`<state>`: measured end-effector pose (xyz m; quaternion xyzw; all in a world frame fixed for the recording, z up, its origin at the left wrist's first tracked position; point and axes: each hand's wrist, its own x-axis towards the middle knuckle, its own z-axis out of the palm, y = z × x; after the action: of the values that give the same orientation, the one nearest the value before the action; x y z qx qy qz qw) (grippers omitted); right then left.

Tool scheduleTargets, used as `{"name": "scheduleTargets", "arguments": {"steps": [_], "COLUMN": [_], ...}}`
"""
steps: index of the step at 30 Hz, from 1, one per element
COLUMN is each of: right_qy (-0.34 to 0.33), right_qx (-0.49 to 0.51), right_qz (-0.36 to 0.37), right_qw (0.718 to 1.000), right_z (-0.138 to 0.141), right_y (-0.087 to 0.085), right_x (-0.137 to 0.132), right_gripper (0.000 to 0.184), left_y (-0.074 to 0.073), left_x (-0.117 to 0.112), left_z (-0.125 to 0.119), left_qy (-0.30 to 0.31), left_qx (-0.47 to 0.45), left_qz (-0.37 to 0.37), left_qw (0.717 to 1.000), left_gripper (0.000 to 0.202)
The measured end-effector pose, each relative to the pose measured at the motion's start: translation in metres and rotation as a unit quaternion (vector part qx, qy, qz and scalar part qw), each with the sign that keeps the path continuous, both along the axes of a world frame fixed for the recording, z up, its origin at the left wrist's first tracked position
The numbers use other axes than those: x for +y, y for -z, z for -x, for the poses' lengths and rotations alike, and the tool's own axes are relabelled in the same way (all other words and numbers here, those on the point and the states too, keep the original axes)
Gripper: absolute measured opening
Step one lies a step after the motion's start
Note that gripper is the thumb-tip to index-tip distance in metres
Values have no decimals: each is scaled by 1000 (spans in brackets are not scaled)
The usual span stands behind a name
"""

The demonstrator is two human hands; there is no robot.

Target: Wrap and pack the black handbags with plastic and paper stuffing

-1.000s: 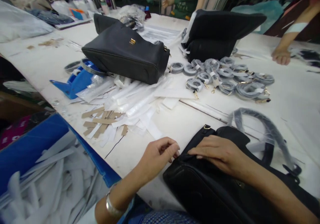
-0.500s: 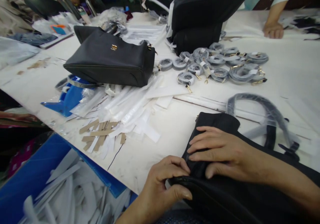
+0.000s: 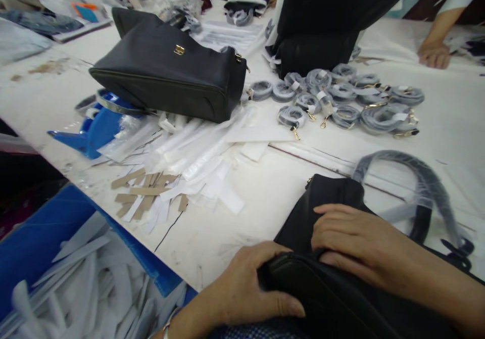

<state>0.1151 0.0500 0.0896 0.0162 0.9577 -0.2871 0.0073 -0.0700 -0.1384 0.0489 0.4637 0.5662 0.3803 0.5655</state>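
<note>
While the black bag (image 3: 322, 197) lies at the near edge of the table (image 3: 261, 197), its rounded end is clasped by the left hand (image 3: 246, 291), thumb beneath; the right hand (image 3: 352, 238) is pressed flat on top, fingers together; the bag would best be held steady and uncreased.

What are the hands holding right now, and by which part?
The black handbag: the left hand grips its near rolled edge, and the right hand presses down on its top.
</note>
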Motion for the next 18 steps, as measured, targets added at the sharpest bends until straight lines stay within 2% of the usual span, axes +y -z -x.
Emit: {"name": "scheduleTargets", "arguments": {"steps": [2, 6, 8, 11, 15, 18], "right_qy": [13, 18, 22, 44, 68, 74], "right_qx": [0, 24, 20, 7, -9, -9], "right_qz": [-6, -59, -76, -92, -95, -76], "right_qw": [1000, 998, 997, 995, 993, 994], "right_z": [-2, -7, -9, -9, -10, -15], "right_y": [6, 11, 10, 10, 15, 20], "right_x": [11, 29, 31, 27, 29, 45], "right_gripper": [18, 41, 38, 31, 35, 39], "left_y": [1, 2, 2, 4, 9, 11], "left_x": [4, 8, 9, 9, 11, 13], "left_z": [3, 1, 0, -1, -2, -4], "left_qy": [12, -8, -19, -11, -36, -62], "left_qx": [-5, -20, -12, -7, 12, -53], "left_qz": [-4, -71, -93, -98, -85, -105], "left_qw": [1000, 997, 995, 995, 996, 991], "left_gripper": [53, 35, 30, 34, 54, 41]}}
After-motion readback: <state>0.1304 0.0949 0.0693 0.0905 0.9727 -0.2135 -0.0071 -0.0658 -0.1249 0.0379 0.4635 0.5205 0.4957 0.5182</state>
